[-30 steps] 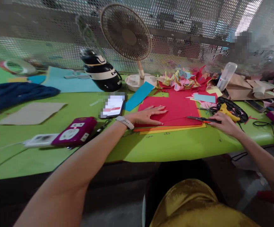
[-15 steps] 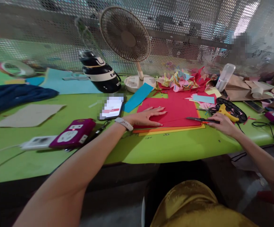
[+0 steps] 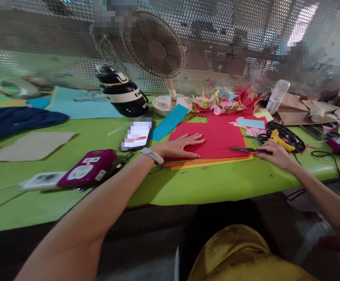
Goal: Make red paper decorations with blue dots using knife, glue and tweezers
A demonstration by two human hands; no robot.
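Observation:
My left hand [image 3: 181, 145] lies flat with its fingers spread on a stack of paper sheets, red on top [image 3: 217, 136] with orange and yellow edges showing beneath. A white watch sits on that wrist. My right hand [image 3: 274, 153] rests at the stack's right edge, fingers closed on the handle of dark scissors [image 3: 246, 149] that lie along the paper's lower right corner.
A phone [image 3: 137, 135] lies left of the paper, with a purple power strip [image 3: 83, 171] further left. A desk fan [image 3: 158, 50], a black helmet [image 3: 120, 91], folded paper scraps [image 3: 222, 99], a yellow glue gun [image 3: 280, 139] and a blue paper strip [image 3: 170, 121] crowd the green table [image 3: 217, 181].
Both hands keep their places on the paper and scissors. The view has drifted slightly, shifting everything a little to the left.

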